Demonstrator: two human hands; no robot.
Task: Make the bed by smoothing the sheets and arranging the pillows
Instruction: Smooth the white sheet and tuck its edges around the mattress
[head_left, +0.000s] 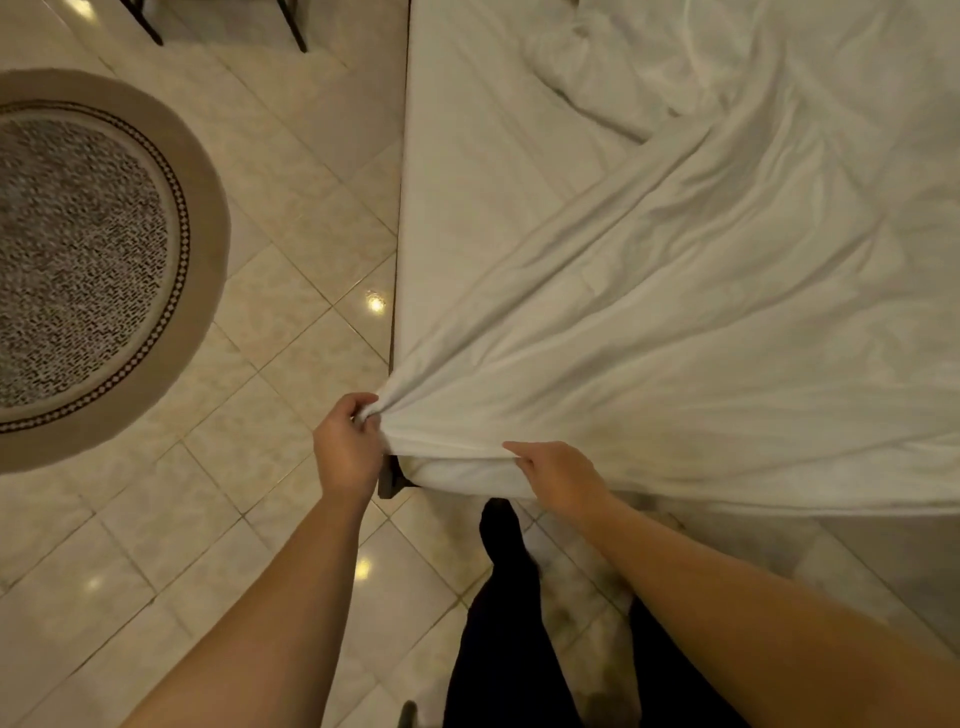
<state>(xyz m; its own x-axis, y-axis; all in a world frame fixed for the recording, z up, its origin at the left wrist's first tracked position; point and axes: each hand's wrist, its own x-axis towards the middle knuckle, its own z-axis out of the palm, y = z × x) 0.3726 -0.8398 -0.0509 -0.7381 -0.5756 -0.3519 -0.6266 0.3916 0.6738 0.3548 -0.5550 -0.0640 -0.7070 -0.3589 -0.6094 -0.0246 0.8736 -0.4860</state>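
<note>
Sheet (675, 322): white, thin, lay over the bed (467, 156) from 12 to 4 o'clock. It was drawn taut toward the near bed corner at centre frame. Long creases fanned from that corner toward 2 o'clock. Its diagonal edge ran from the corner toward 1 o'clock, leaving a smoother white surface bare at 12 o'clock.

Bedding (613, 67): white, crumpled in a heap at 1 o'clock, beyond the sheet's edge.

Left hand (347, 447): just left of centre, clenched round the sheet's bunched corner, off the bed corner.

Right hand (558, 475): just right of centre, fingers curled over the sheet's hem along the bed's near side, forefinger lying along the fold.

Frame (389, 480): dark, showing under the corner between the hands.

Rug (93, 260): round, speckled grey centre, tan border, at 9 o'clock.

Floor (291, 208): glossy beige tiles.

Legs (509, 623): in black, at 6 o'clock.
</note>
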